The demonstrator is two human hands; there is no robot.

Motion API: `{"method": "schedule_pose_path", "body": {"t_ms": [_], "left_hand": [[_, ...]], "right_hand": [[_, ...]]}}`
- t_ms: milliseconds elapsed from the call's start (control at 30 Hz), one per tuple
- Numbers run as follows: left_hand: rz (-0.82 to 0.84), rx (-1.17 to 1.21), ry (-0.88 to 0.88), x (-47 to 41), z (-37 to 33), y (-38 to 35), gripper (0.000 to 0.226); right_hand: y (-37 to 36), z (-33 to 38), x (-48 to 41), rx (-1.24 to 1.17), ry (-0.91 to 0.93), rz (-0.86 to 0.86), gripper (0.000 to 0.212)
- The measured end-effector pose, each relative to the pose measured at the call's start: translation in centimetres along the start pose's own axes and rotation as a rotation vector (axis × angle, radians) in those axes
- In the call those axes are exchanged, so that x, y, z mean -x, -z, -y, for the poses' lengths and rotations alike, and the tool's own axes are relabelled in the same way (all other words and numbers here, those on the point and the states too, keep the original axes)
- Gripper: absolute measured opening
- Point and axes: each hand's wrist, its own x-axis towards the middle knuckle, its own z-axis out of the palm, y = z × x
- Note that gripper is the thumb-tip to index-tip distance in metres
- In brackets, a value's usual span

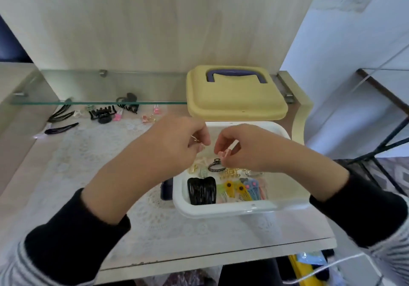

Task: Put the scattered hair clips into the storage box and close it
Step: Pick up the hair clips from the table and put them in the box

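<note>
The white storage box (221, 211) stands open on the table, holding several clips: black snap clips (201, 190), yellow and blue ones, gold ones. Both hands hover above it. My right hand (247, 146) pinches a small pink clip (224, 154). My left hand (177, 139) pinches a small gold clip (195, 140). The yellow lid (234, 99) with a purple handle lies on the glass shelf behind the box. Scattered clips remain at the back left: a black claw clip (102, 114), pink clips (118, 115), long black clips (60, 128).
A glass shelf (99, 102) juts out over the scattered clips at the back. A lace mat (88, 153) covers the table. A small dark container (166, 189) stands just left of the box. A wooden panel rises behind; a black metal frame is at right.
</note>
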Motion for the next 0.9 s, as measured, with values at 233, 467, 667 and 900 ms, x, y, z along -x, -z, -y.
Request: {"method": "schedule_pose_path", "body": {"t_ms": [233, 467, 667, 900], "left_hand": [[0.233, -0.278, -0.007, -2.2, -1.4, -1.6, 0.024], [0.324, -0.502, -0.041, -3.3, -2.0, -2.7, 0.018], [0.255, -0.479, -0.015, -3.4, -1.6, -2.7, 0.027], [-0.016, -0.269, -0.144, -1.9, -0.2, -1.3, 0.016]], "right_hand": [[-1.5, -1.3, -2.0, 0.052, -0.034, 0.113, 0.024], [-2.4, -1.5, -2.8, 0.034, 0.029, 0.098, 0.023], [-1.9, -2.5, -2.2, -0.055, -0.008, 0.077, 0.025], [-0.4, -3.1, -0.5, -0.205, -0.037, 0.000, 0.016]]}}
